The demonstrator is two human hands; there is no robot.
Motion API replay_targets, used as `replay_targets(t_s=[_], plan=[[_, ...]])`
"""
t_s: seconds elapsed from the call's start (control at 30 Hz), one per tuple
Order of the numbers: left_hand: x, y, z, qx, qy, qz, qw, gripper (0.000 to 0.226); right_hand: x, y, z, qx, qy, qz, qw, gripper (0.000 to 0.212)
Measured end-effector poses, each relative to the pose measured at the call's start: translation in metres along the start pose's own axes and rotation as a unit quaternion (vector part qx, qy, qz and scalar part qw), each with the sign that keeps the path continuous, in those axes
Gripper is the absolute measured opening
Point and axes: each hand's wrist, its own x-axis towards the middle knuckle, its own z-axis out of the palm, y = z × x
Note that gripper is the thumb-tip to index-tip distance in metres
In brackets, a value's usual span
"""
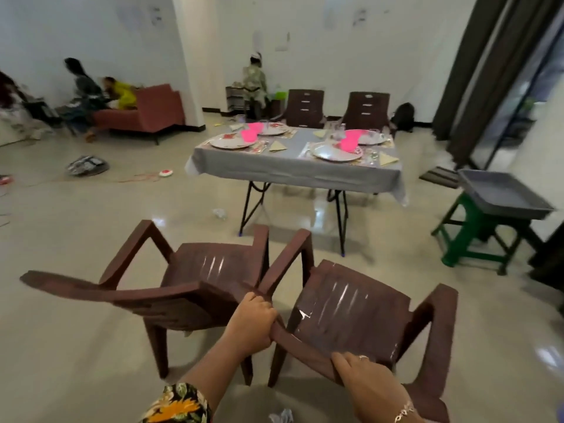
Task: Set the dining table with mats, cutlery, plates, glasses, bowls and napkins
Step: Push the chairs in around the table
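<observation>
Clutching brown plastic chair (351,312) with left hand (251,323) and right hand (366,381), seemingly finishing, facing surface (290,172) bearing 4 complete settings.

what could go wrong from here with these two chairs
1. The left hand grips right where the left chair and right chair meet, so fingers could get pinched between them.
2. Crumpled paper lies on the glossy floor before the table; a chair leg might catch on it, or a foot slip.
3. The tablecloth overhangs; a chair snagging it could topple the glasses.
</observation>
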Motion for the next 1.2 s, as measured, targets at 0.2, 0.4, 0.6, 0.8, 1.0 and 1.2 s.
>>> replay_targets(t_s=[0.2, 0.4, 0.6, 0.8, 1.0, 1.2], plan=[[0.004, -0.013, 0.003, 0.014, 0.005, 0.062, 0.998, 0.023, 0.007, -0.010, 0.014, 0.007, 0.064, 0.137, 0.988, 0.034], [0.008, -0.017, -0.009, 0.026, -0.027, 0.109, 0.993, 0.020, 0.008, -0.006, 0.019, 0.004, 0.098, 0.144, 0.985, 0.035], [0.012, -0.014, -0.004, 0.013, -0.023, 0.119, 0.993, 0.019, 0.009, 0.005, 0.018, -0.010, 0.118, 0.119, 0.986, 0.041], [0.021, -0.007, -0.002, 0.015, -0.016, 0.142, 0.990, 0.017, 0.009, 0.023, 0.015, -0.027, 0.143, 0.111, 0.983, 0.040], [0.032, 0.017, -0.001, -0.004, 0.021, 0.141, 0.990, 0.010, 0.005, 0.062, 0.030, -0.048, 0.193, 0.095, 0.975, 0.041], [0.046, 0.033, 0.009, -0.037, 0.092, 0.134, 0.986, 0.038, 0.012, 0.091, 0.035, -0.080, 0.237, 0.030, 0.968, 0.040]])
